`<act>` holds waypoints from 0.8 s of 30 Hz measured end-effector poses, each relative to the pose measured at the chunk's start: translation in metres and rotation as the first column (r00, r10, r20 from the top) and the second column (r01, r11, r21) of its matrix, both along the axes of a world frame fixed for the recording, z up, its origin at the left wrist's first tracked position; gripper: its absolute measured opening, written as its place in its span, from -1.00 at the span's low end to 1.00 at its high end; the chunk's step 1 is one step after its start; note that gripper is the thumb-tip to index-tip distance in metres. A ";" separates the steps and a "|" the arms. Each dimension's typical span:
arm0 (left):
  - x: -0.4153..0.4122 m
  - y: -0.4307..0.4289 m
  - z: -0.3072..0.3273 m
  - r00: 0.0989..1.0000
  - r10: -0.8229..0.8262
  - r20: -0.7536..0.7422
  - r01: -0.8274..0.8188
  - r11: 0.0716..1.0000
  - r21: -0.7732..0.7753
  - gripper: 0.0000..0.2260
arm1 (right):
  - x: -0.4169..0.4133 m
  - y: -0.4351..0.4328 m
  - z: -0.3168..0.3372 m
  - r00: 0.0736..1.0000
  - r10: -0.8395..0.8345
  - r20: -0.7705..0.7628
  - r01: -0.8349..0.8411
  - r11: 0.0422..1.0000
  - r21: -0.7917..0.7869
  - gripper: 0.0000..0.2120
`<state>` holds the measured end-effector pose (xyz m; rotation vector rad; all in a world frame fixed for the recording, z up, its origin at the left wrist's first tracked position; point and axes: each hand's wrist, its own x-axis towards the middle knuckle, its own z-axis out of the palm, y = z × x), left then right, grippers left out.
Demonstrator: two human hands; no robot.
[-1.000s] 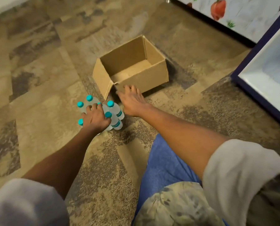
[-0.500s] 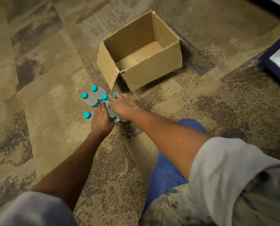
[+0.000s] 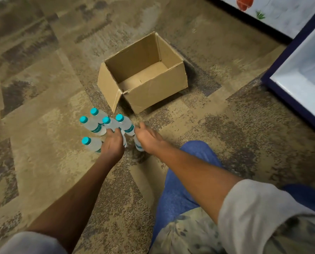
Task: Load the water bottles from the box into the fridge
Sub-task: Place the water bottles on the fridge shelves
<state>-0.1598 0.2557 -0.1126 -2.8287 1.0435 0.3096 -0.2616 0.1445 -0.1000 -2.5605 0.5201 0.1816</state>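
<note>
**Two-handed pickup under way**

The fridge point(image 3: 303, 74) stands open at right, ready for loading. The box point(image 3: 153, 88) sits empty on the floor point(image 3: 43, 162), water bottles point(image 3: 95, 126) upright just beside it. My left hand point(image 3: 112, 145) and right hand point(image 3: 149, 139) each curl round one, presumably to carry two.

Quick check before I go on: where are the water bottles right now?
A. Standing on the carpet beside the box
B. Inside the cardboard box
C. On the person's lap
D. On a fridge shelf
A: the water bottles stand upright in a cluster on the carpet, just outside the near left corner of the cardboard box, whose inside shows only bare cardboard.
</note>
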 end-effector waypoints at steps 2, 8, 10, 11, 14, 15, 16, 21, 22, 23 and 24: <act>-0.010 -0.004 0.004 0.998 -0.059 0.008 0.059 0.998 0.005 -0.76 | -0.016 -0.010 0.004 0.996 -0.092 0.005 0.092 0.996 0.014 -0.56; -0.040 -0.036 0.038 0.963 -0.269 0.000 0.268 0.963 -0.037 -0.76 | -0.056 -0.047 0.030 0.970 -0.242 0.032 0.242 0.970 -0.010 -0.69; -0.047 -0.049 0.053 0.925 -0.379 -0.006 0.377 0.922 -0.086 -0.76 | -0.069 -0.062 0.046 0.963 -0.266 0.050 0.269 0.960 -0.076 -0.72; -0.051 -0.056 0.064 0.910 -0.413 -0.029 0.407 0.906 -0.120 -0.75 | -0.077 -0.070 0.055 0.961 -0.271 0.058 0.276 0.956 -0.103 -0.73; -0.066 -0.081 0.103 0.862 -0.499 -0.094 0.465 0.850 -0.247 -0.69 | -0.104 -0.094 0.086 0.954 -0.290 0.081 0.300 0.937 -0.179 -0.77; -0.073 -0.091 0.117 0.842 -0.530 -0.095 0.487 0.825 -0.288 -0.66 | -0.114 -0.103 0.096 0.951 -0.295 0.094 0.309 0.929 -0.203 -0.79; -0.082 -0.102 0.131 0.825 -0.559 -0.090 0.507 0.800 -0.321 -0.65 | -0.124 -0.110 0.108 0.949 -0.297 0.101 0.313 0.923 -0.226 -0.82; -0.130 -0.155 0.195 0.760 -0.648 0.037 0.607 0.689 -0.396 -0.74 | -0.175 -0.145 0.163 0.921 -0.352 0.164 0.385 0.886 -0.260 -0.83; -0.138 -0.165 0.207 0.756 -0.653 0.040 0.606 0.676 -0.419 -0.74 | -0.186 -0.152 0.175 0.913 -0.366 0.180 0.403 0.877 -0.261 -0.82; -0.147 -0.175 0.218 0.750 -0.660 0.038 0.606 0.664 -0.438 -0.74 | -0.197 -0.158 0.187 0.904 -0.379 0.197 0.421 0.869 -0.259 -0.82; -0.155 -0.185 0.229 0.738 -0.674 0.038 0.614 0.648 -0.451 -0.74 | -0.208 -0.165 0.199 0.895 -0.389 0.219 0.438 0.860 -0.261 -0.83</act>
